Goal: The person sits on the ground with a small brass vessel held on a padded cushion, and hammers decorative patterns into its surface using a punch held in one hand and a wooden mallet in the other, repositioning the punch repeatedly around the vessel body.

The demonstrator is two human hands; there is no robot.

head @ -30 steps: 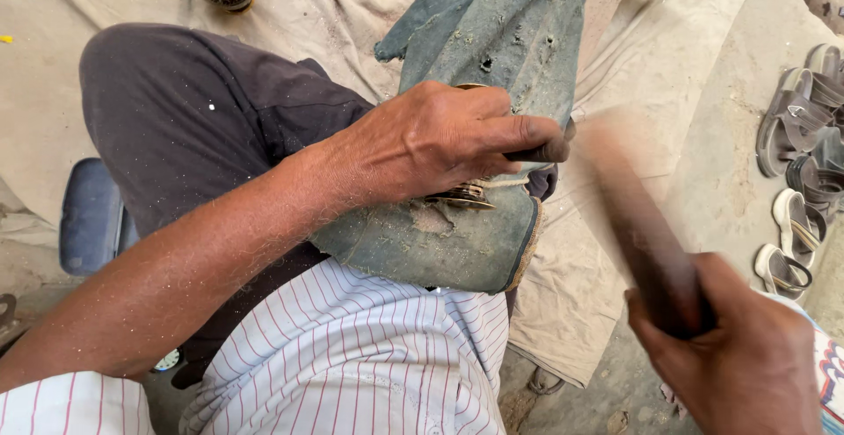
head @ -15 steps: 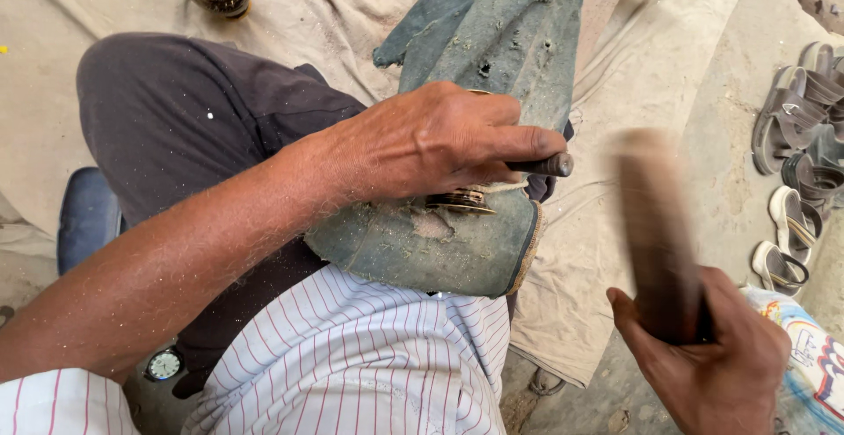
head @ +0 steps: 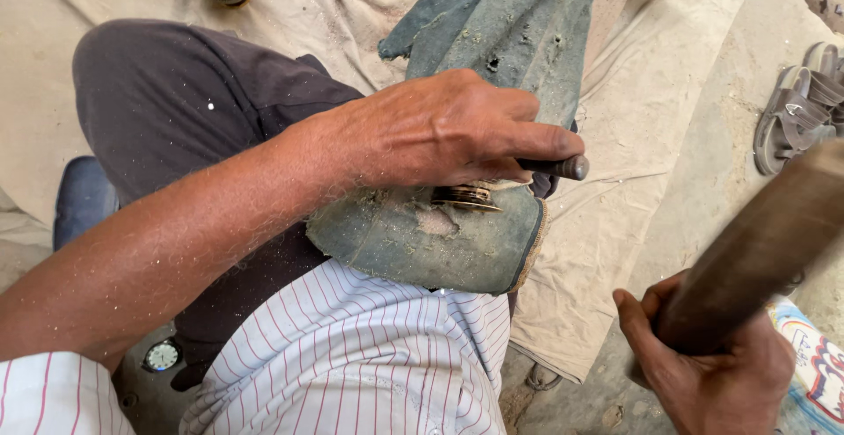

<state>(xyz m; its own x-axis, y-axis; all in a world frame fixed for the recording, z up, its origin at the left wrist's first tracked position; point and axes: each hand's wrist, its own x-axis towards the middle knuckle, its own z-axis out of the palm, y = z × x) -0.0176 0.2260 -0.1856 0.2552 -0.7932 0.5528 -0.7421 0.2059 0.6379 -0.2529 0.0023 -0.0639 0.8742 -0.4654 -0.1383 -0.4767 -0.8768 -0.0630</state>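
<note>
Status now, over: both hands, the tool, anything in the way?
Left hand pins metal rod on green cloth. Right hand grips brown handle, raised. Nothing between.

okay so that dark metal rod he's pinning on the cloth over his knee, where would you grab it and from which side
Judging by its pose, grip the rod along the shaft, coming from above and from the left side, as the left hand does now. Only its blunt round end pokes out past the fingertips on the right. The right hand has a wooden tool raised on that side, so the exposed end is best kept clear.
</note>
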